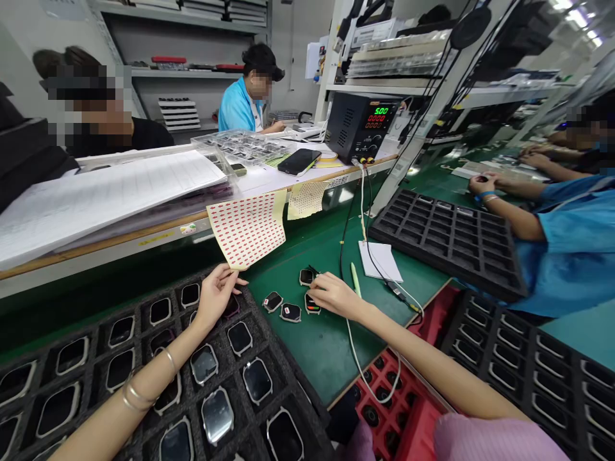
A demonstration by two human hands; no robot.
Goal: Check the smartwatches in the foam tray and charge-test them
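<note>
Closest in, from 6 to 8 o'clock: black foam tray (pixel 276 362) with a watch body face-up in each pocket, set apart probably so the screens do not rub. Just above it, left hand (pixel 216 296), thumb and fingertips closed on the bottom corner of the sticker sheet (pixel 247 227). Hung off the bench edge at 11 o'clock, likely so the red-printed stickers sit within easy reach.

At centre, right hand (pixel 336 296) laid low on the green mat (pixel 317 358), fingertips against one of four loose watch bodies (pixel 291 312). Gripped or merely touched: impossible to tell.

Red tray (pixel 418 429) at 5 o'clock, black pocketed tray (pixel 446 237) propped up at 3 o'clock beside a co-worker's blue sleeve (pixel 571 243).

On the power supply (pixel 358 118) at 1 o'clock, green digits reading "500". Red digits below them, and the print on the stickers, too small to read.
</note>
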